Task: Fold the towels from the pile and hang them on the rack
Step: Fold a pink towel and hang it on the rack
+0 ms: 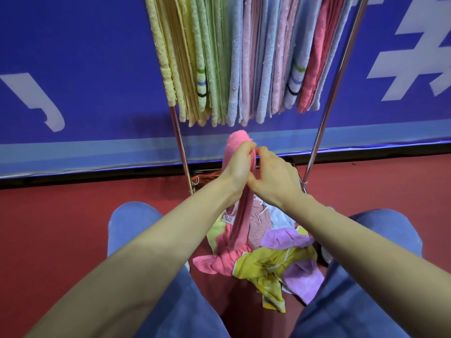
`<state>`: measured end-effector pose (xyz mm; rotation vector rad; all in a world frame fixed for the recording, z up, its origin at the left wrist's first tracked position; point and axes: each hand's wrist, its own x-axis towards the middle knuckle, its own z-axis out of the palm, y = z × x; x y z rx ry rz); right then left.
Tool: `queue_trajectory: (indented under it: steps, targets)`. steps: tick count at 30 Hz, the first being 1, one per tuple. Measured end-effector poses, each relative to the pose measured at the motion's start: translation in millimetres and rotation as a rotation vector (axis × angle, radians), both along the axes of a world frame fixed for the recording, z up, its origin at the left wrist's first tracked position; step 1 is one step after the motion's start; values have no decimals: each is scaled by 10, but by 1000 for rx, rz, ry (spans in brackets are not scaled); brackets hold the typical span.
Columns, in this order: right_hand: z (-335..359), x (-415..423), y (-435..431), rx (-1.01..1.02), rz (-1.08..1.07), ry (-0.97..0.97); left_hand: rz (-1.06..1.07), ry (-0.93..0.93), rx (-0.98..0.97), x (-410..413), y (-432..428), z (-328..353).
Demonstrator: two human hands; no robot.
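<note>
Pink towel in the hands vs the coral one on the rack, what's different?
The pink towel is held by the left hand and right hand, bunched into a rope, lower end on the pile. The coral towel hangs folded flat on the rack. The pink towel is lighter, the coral towel a deeper red. Both are plain, without stripes.

Pink towel (240, 215) hanging above pile (273, 259)
</note>
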<state>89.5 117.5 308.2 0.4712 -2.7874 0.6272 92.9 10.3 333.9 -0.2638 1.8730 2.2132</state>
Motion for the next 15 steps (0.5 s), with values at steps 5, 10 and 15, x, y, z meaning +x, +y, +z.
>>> queue_trajectory:
  steps: [5,10,15]
  targets:
    - [-8,29,3,-56,-16,-66,38,-11,-98,14,-2,48]
    - [69,-18,-2,-45,-41,-67,79,2,-83,34,-2,66]
    - [103,-43,-4,-96,-1,56,56,47,71,82,28,91]
